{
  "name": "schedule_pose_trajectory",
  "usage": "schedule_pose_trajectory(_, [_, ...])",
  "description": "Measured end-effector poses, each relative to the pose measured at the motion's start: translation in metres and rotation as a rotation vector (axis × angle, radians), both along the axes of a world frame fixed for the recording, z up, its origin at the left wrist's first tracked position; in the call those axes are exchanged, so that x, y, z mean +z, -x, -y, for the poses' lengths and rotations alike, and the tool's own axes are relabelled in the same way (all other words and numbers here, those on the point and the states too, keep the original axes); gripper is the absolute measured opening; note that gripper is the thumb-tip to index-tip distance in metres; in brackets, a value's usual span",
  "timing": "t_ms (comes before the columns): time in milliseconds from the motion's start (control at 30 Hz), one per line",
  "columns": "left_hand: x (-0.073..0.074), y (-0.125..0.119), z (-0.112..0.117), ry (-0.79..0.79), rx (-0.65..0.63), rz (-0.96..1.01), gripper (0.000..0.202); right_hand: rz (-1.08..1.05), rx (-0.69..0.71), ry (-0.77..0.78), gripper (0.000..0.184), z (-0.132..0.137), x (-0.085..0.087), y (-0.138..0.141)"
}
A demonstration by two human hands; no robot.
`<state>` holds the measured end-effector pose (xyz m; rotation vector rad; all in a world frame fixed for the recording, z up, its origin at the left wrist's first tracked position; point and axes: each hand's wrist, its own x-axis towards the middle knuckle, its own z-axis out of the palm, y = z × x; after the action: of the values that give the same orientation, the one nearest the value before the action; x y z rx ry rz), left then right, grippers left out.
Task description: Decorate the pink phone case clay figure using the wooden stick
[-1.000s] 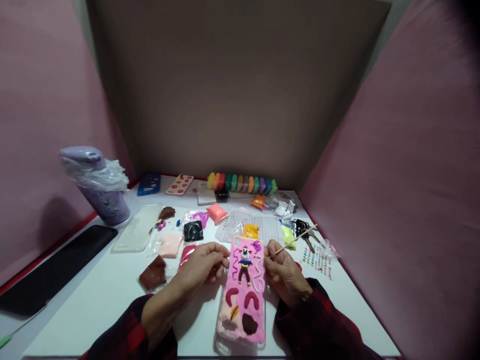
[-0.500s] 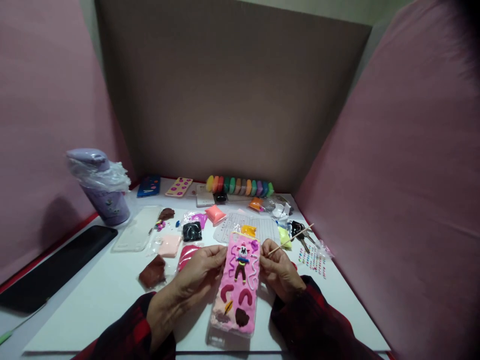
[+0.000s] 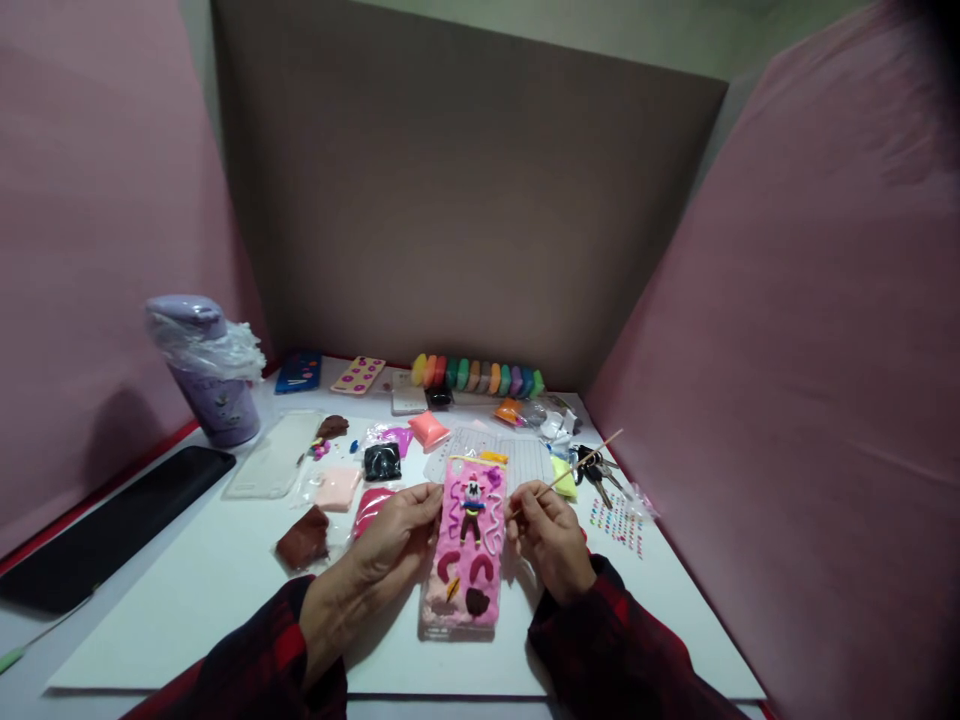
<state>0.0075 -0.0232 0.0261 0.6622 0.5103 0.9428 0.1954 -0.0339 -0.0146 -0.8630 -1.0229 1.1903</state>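
We hold the pink case [image 3: 465, 545] near the counter's [image 3: 187, 610] front edge: left hand [image 3: 394, 535] pinches its left side, right hand [image 3: 547, 530] pinches a stick [image 3: 577, 465] beside it

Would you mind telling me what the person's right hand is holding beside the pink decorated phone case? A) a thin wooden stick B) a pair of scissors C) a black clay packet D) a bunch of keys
A: the right hand pinches a thin wooden stick that slants up and away to the right of the pink decorated phone case; the keys lie on the table beyond it.
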Motion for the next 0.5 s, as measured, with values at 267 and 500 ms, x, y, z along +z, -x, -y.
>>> schedule_pose_trajectory(267, [-0.006,0.003,-0.004,-0.016,0.039,0.005,0.010,0.287,-0.350,-0.468,0.024,0.019,0.002,0.009])
schedule_pose_trajectory(500, [-0.006,0.005,-0.004,-0.008,0.030,-0.014,0.013,0.378,-0.443,-0.672,0.020,0.020,0.006,0.009])
